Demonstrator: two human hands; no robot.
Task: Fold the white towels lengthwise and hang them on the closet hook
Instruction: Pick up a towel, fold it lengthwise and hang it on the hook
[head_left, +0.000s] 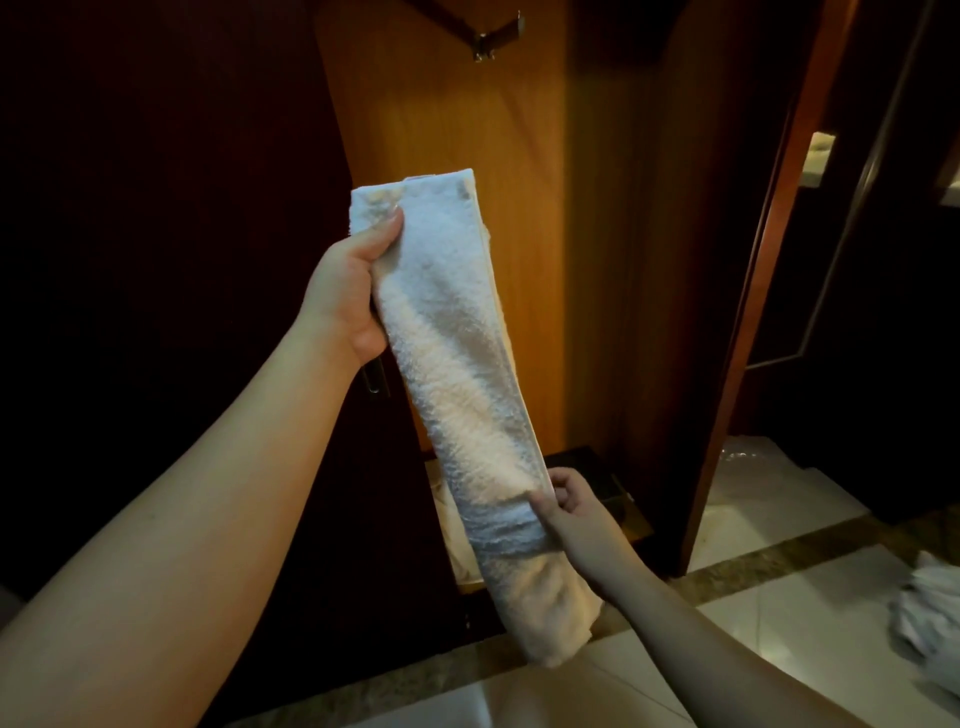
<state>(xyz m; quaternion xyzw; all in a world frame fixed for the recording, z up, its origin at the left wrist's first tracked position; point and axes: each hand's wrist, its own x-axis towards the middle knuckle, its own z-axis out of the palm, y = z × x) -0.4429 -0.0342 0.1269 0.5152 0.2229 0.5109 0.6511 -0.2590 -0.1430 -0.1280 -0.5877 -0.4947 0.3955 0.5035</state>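
A white towel (457, 374), folded into a long narrow strip, hangs in front of the open closet. My left hand (348, 291) grips its upper end, thumb pressed on the front. My right hand (571, 512) pinches the strip near its lower end, at the right edge. The metal closet hook (493, 41) sits high on the wooden back panel, well above the towel and with nothing on it. A pile of white towels (930, 618) lies on the floor at the far right.
The dark closet door (156, 208) stands at the left with a metal handle (374, 376). Another door (753, 312) stands ajar to the right. Pale cloth (452, 530) lies on the closet floor. The tiled floor (779, 613) spreads below.
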